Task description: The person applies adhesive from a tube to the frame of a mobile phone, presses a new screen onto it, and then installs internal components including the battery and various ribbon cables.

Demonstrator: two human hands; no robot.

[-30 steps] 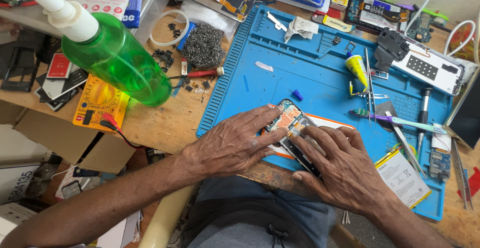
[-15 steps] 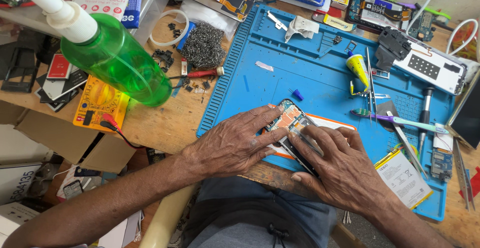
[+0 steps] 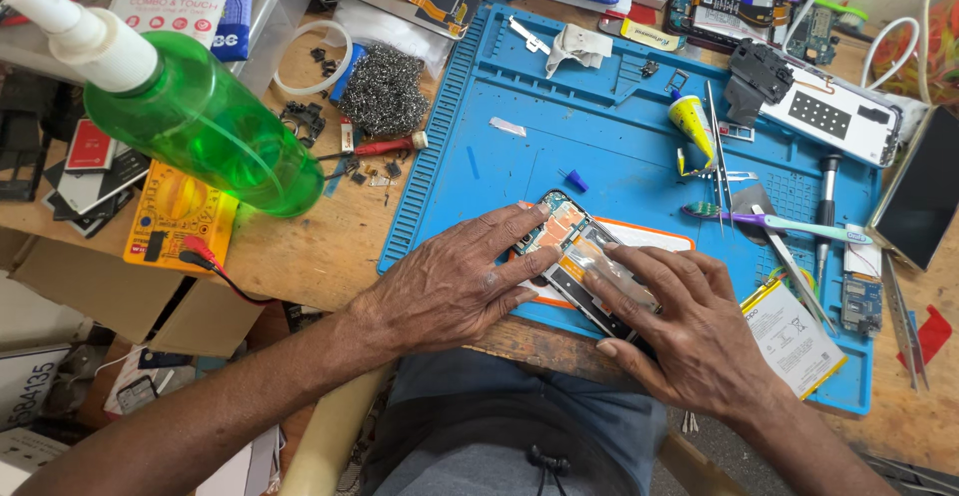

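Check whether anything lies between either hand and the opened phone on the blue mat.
Nothing visible does. The left hand and the right hand both rest directly on the opened, backless phone lying on the blue silicone work mat. The small blue cone-shaped piece and the toothbrush lie apart from it.

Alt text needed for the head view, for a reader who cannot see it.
Both hands press on an opened phone lying on a blue work mat: left hand steadying it, right hand flat over it. A green spray bottle, steel wool and a toothbrush lie around.
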